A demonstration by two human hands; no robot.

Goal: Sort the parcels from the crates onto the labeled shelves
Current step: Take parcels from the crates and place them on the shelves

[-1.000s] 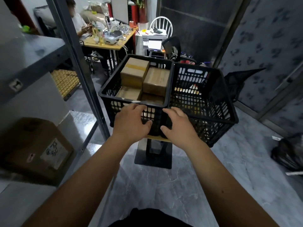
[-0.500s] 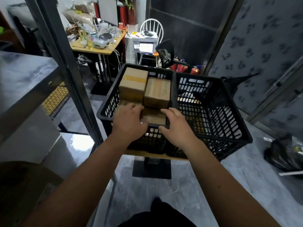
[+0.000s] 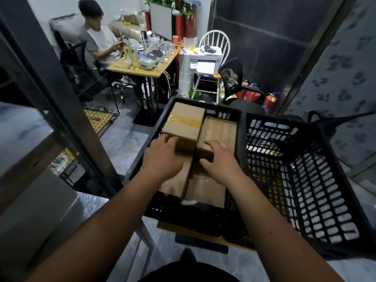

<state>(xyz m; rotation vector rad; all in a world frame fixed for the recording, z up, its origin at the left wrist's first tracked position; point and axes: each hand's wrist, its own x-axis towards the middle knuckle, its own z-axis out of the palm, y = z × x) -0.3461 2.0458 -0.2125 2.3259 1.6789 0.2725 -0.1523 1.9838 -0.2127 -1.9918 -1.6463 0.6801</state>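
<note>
A grey marbled floor point(image 3: 120, 143) runs through a cramped room, with a dark metal shelving upright point(image 3: 61, 82) slanting across the view at 10 o'clock and a patterned wall at 2 o'clock. At 11 o'clock a seated person point(image 3: 99, 43) works at a cluttered wooden desk point(image 3: 140, 66); a white chair with a printer point(image 3: 205, 62) stands at 12 o'clock, with red fire extinguishers point(image 3: 269, 101) just right of it.

Two black slatted crates sit side by side on a small stand. The left crate point(image 3: 142, 165) holds the cardboard parcels: a taped one point(image 3: 185, 121) at its far left, a second point(image 3: 219, 129) touching it on the right, and lower ones nearer the wearer point(image 3: 205, 190). The right crate point(image 3: 305, 169) shows no parcel that I can make out.

Both hands are inside the left crate. The left hand point(image 3: 161, 157) lies with its fingers loosely curved over the near face of the taped parcel; the right hand point(image 3: 220, 159) has its fingers spread and resting on the second parcel. Neither clearly grips anything yet.

Judged from this, sorting is partway or early: at least four parcels remain, and none is lifted.

Room is tight. The crate walls close in at 9 and 3 o'clock of the hands, and the shared divider stands just beside the right wrist. A parcel must come straight up, then swing toward 9 o'clock, past the upright to the shelf surfaces point(image 3: 22, 127). The shelf labels are not visible.
</note>
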